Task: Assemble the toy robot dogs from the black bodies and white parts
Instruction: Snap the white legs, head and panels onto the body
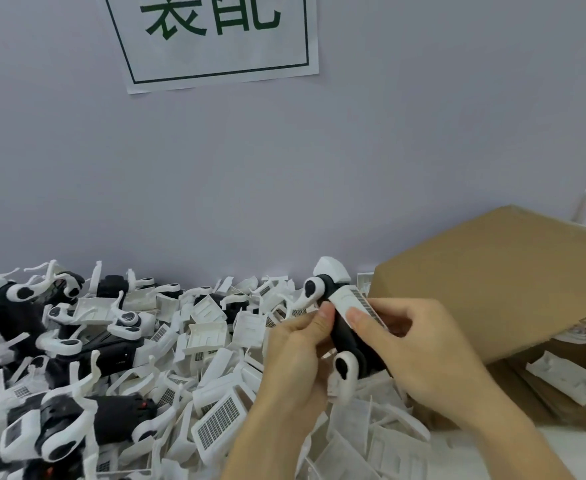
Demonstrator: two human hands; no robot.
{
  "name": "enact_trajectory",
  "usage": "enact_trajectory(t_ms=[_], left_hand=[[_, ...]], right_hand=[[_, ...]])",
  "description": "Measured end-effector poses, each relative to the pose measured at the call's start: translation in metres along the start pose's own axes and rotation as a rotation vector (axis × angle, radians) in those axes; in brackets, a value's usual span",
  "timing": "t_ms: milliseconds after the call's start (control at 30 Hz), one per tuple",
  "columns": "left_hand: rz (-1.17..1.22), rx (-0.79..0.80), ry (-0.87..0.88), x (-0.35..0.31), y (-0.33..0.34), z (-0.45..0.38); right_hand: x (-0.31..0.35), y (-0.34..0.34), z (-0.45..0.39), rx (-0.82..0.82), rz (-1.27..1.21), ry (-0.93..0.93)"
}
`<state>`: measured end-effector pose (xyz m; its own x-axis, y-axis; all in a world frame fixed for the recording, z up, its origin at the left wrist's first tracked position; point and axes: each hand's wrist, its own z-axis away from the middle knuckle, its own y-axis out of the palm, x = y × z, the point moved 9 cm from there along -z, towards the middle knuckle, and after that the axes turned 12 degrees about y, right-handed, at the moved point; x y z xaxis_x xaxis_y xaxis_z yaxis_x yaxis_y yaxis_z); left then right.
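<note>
Two hands hold a toy dog (336,320) above a surface heaped with parts, its white head up and tilted toward the wall. The left hand (293,358) curls round the black body from the left, thumb pressed against its side. The right hand (419,344) grips from the right, its thumb lying on a white panel (353,303) with a gridded strip that sits along the top of the body. A white leg (347,372) hangs from the body's lower end between the two hands; another leg juts out to the left near the head. Below and to the left, the surface is covered by a pile of loose white panels (212,341), many showing gridded faces. Farther left lie more dogs (59,420), black bodies with white legs attached, tumbled over one another. A cardboard box (499,282) stands at right, just behind the right hand, with white parts visible in its opening. On the grey wall above hangs a paper sign (212,39) with green characters inside a green border.
</note>
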<state>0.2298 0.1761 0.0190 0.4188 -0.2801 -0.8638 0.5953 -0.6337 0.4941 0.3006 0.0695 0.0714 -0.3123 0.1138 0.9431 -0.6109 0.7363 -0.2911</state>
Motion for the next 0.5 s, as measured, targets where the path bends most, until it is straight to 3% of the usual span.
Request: enact_trajectory(t_ms=[133,300,500], left_hand=[[0.111,-0.025,-0.03,0.007,-0.003,-0.002],[0.08,0.071,-0.048,0.007,0.004,-0.003],[0.042,0.063,0.053,-0.001,-0.001,-0.01]], right_hand=[[0.009,0.012,0.004,-0.262,0.403,-0.074],[0.011,-0.01,0.003,-0.227,0.157,-0.083],[0.013,0.006,0.007,-0.306,0.179,-0.117]])
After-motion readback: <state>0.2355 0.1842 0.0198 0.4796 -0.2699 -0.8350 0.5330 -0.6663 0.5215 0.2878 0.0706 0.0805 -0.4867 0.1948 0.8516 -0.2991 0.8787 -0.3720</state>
